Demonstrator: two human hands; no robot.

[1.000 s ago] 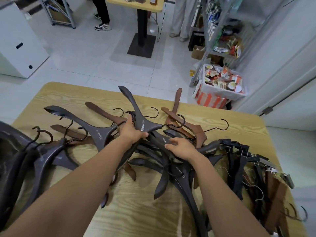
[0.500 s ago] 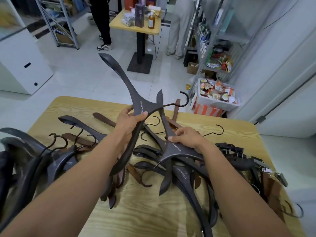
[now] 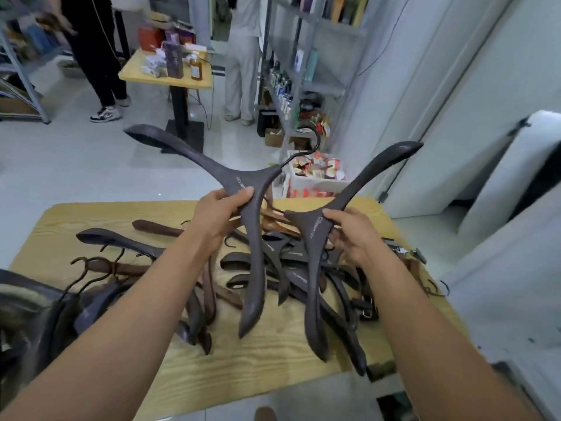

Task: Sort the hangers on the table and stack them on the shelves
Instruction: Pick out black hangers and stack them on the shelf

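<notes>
Left hand (image 3: 217, 215) grip closed on one dark hanger (image 3: 243, 189), right hand (image 3: 349, 235) on another (image 3: 317, 229), both lifted above the counter (image 3: 273, 360) middle. Early stage: most hangers (image 3: 273, 268) unsorted in a pile mid-counter; shelf stacking not started.

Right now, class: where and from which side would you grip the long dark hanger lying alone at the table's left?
Probably the dark hanger at its thick central neck, coming from above: it lies flat, arms tapering outward, its top unobstructed.

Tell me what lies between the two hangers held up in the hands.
Between left hanger and right hanger, the head view shows brown wooden hangers on the table.
</notes>
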